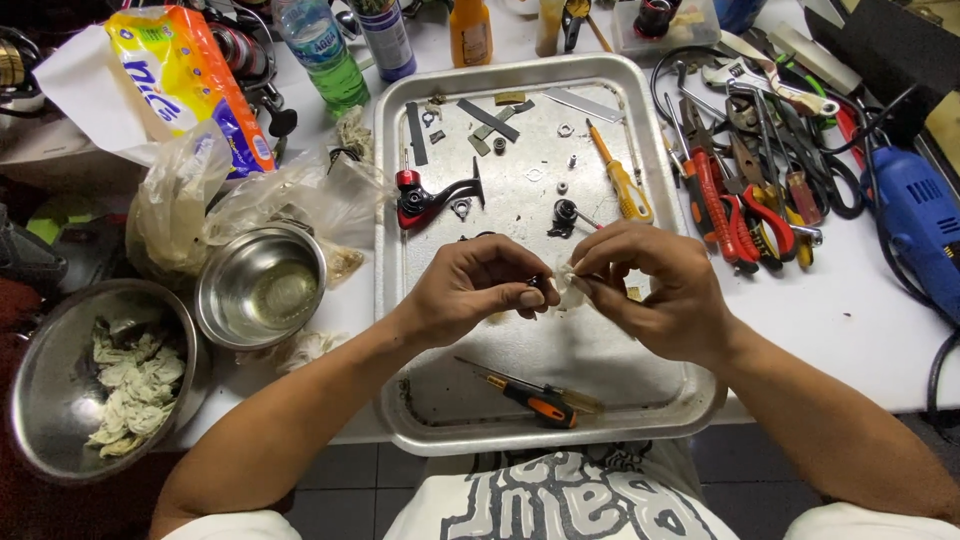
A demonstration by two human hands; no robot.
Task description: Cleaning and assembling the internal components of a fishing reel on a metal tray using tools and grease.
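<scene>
Both hands over the middle of a metal tray [392,300], close together, fingertips almost meeting; left hand [470,290] closed in a pinch around a small dark part [538,284], thumb and forefinger pressed on it; right hand [655,290] closed on a small white scrap of cloth or tissue [570,285], held against the dark part; exact shape of the part not possible to tell, mostly hidden by the fingers.

On the tray below the hands, an orange-and-black screwdriver [530,397] lying flat, near the front rim; above the hands, a yellow-handled screwdriver [622,180], a black crank handle with red knob [430,198], a small black round piece [565,215], and many tiny washers, strips and screws spread toward the far edge.

Left of the tray, a small steel bowl [260,285] with a little clear liquid inside; further left, a bigger steel bowl [85,385] with crumpled dirty wipes; crumpled clear plastic bags [190,200] behind the small bowl; a yellow and orange package [185,80] beyond them; a green bottle [325,55] and an orange bottle [470,32] at the far side of the white table [860,320].

Right of the tray, a heap of pliers with red handles [735,215], cutters and wrenches; at the right edge, a blue power tool [920,225] with black cable.
</scene>
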